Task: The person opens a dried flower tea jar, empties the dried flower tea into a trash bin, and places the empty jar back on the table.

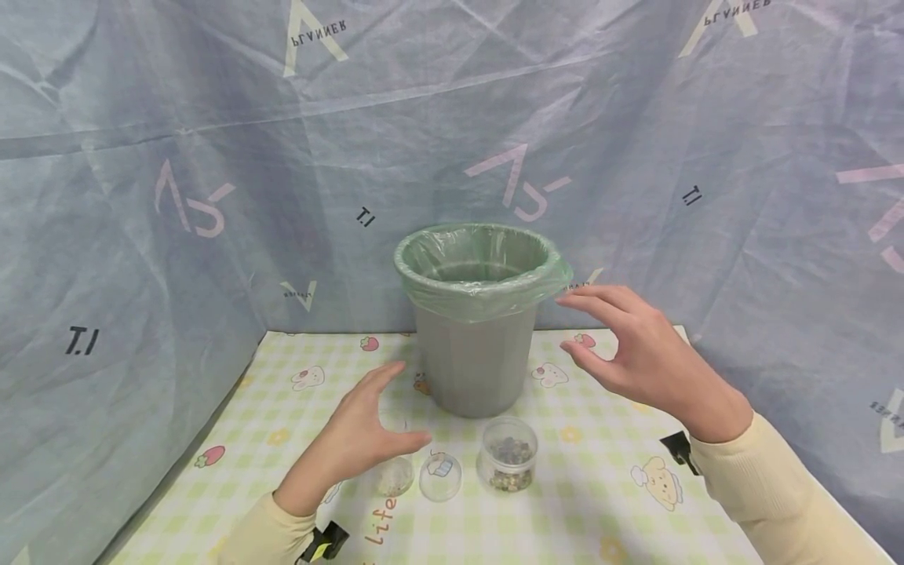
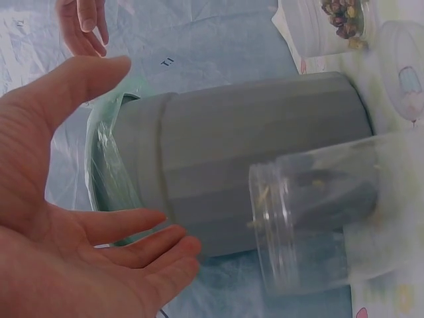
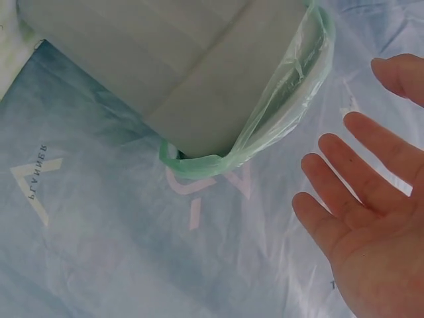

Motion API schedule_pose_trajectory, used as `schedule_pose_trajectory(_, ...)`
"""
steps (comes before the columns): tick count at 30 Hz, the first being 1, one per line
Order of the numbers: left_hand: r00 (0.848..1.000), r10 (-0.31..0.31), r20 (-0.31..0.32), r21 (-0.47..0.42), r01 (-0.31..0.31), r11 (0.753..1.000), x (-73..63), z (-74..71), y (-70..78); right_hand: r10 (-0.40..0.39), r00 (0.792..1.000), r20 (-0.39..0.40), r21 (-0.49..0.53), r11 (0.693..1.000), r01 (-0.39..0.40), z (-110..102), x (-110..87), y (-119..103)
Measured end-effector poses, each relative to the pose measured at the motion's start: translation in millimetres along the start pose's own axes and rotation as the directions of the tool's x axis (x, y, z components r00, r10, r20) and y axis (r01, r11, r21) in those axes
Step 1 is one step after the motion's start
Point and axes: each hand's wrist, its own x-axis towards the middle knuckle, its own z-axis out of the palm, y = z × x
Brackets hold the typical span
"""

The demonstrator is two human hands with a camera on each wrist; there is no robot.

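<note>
Grey bin (image 1: 475, 361) stood upright at centre frame on the checked cloth (image 1: 607, 502), green liner (image 1: 487, 290) already folded over its rim. Neither hand had contact yet: left hand (image 1: 360, 439) lower left, right hand (image 1: 632, 349) right of the rim, both spread wide, holding nothing. Gripping appeared still to do. Three small clear jars (image 1: 507, 453) sat in front, below the bin.

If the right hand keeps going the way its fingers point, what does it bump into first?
Probably the green bag folded over the bin rim. The right hand is open, fingertips aimed left at it, almost touching. Depth is hard to judge, so it might slip just in front.
</note>
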Motion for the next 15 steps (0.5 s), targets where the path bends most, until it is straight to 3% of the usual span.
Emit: schedule_pose_trajectory(15,1.000,0.016,0.026,-0.067,-0.014,0.998,6.4,20.0,10.6,0.034,0.999,0.034,0.000,0.999,-0.034,11,-26.9,-1)
